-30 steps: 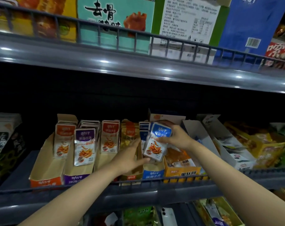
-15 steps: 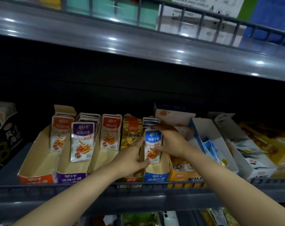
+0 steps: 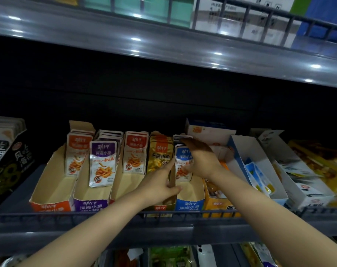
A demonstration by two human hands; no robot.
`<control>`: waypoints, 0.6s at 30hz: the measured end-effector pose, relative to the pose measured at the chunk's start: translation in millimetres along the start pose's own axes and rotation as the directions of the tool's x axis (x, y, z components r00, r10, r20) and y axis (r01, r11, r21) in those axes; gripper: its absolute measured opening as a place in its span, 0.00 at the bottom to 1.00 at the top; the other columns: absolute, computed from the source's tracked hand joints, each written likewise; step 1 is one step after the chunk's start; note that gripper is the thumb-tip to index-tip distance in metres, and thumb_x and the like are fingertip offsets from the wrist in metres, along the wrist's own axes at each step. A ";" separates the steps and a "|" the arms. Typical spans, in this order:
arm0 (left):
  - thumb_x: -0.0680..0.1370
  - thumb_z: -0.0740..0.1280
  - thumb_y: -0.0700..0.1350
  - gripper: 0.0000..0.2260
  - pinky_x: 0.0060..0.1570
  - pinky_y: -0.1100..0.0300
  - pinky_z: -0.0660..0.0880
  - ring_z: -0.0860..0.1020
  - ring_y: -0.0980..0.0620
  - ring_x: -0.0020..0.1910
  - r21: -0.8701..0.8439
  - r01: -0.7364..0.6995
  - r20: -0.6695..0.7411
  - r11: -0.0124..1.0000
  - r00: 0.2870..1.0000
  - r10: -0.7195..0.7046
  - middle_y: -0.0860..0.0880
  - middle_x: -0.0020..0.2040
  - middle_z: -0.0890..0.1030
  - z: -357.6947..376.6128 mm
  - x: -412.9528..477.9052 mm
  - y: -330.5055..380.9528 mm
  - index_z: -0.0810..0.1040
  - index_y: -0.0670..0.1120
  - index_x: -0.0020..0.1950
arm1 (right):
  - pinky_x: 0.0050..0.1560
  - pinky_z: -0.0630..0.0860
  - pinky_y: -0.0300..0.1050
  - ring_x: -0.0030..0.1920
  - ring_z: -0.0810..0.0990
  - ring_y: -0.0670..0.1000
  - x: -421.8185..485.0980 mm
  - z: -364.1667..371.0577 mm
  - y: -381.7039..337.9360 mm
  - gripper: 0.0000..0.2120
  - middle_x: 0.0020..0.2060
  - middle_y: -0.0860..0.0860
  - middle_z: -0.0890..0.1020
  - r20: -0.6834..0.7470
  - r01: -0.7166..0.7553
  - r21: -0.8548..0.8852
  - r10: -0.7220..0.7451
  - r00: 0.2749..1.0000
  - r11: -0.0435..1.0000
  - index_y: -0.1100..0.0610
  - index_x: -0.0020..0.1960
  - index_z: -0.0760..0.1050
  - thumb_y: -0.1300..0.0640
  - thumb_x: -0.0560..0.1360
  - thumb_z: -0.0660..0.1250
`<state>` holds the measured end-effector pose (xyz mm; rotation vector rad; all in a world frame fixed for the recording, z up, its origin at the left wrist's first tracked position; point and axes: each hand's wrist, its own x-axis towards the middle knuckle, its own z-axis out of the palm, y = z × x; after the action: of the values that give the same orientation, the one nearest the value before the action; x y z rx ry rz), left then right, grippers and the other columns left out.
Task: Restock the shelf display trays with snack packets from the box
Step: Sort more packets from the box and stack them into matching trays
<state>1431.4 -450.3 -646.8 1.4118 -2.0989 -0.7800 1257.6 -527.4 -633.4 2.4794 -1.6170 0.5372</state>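
Several cardboard display trays stand side by side on the shelf, holding upright snack packets: orange (image 3: 50, 195), purple (image 3: 90, 195), yellow (image 3: 160, 208) and blue (image 3: 190, 203). A blue snack packet (image 3: 182, 160) stands at the front of the row in the blue tray. My right hand (image 3: 201, 160) grips this packet from its right side, fingertips over its top edge. My left hand (image 3: 160, 185) pinches the blue tray's left wall, thumb inside the tray and fingers along the yellow tray's side. The source box is out of view.
A wire rail (image 3: 125, 214) runs along the shelf front. An orange box (image 3: 217, 205) and white-blue open cartons (image 3: 260, 166) sit right of the blue tray. A black seaweed box (image 3: 15, 160) stands at far left. The upper shelf (image 3: 163, 49) overhangs.
The blue packet went from held in the air down into the blue tray, where it stands upright. My left hand shifted onto the tray wall. The view moved closer and lower.
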 end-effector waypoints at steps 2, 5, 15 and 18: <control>0.75 0.69 0.52 0.40 0.47 0.61 0.77 0.79 0.55 0.46 0.007 -0.005 0.002 1.000 1.000 0.005 0.49 0.59 0.79 0.0 -0.5 1.1 0.44 0.57 0.77 | 0.69 0.66 0.49 0.70 0.66 0.54 -0.4 -1.3 0.5 0.42 0.70 0.53 0.68 0.000 -0.004 0.003 0.004 1.000 1.000 0.52 0.75 0.58 0.50 0.67 0.75; 0.75 0.69 0.52 0.40 0.48 0.62 0.76 0.79 0.55 0.47 0.009 -0.003 0.003 1.000 1.000 0.003 0.48 0.63 0.77 -0.3 -0.5 2.1 0.44 0.57 0.77 | 0.68 0.68 0.49 0.69 0.68 0.54 -0.1 -4.2 1.7 0.40 0.69 0.53 0.69 -0.015 -0.010 0.044 0.011 1.000 0.999 0.53 0.74 0.59 0.51 0.67 0.74; 0.75 0.69 0.51 0.38 0.49 0.66 0.74 0.77 0.57 0.51 -0.015 -0.033 0.006 0.999 0.999 0.033 0.53 0.59 0.76 -2.8 -3.0 6.0 0.48 0.55 0.77 | 0.62 0.73 0.46 0.63 0.74 0.52 -8.4 -18.8 -6.1 0.35 0.64 0.53 0.75 0.077 -0.061 0.146 0.050 0.996 0.987 0.52 0.73 0.61 0.52 0.71 0.72; 0.76 0.69 0.51 0.36 0.55 0.67 0.69 0.73 0.55 0.62 -0.010 -0.048 -0.002 0.999 0.999 0.048 0.52 0.68 0.71 -5.9 -8.3 11.7 0.50 0.53 0.77 | 0.63 0.71 0.46 0.65 0.73 0.51 -18.8 -28.8 -10.0 0.32 0.64 0.52 0.75 0.073 -0.066 0.137 0.056 0.996 0.988 0.52 0.71 0.64 0.49 0.71 0.72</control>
<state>1430.6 -440.1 -635.2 1.3515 -2.1161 -0.7694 1253.4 -498.5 -612.7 2.5817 -1.7433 0.5979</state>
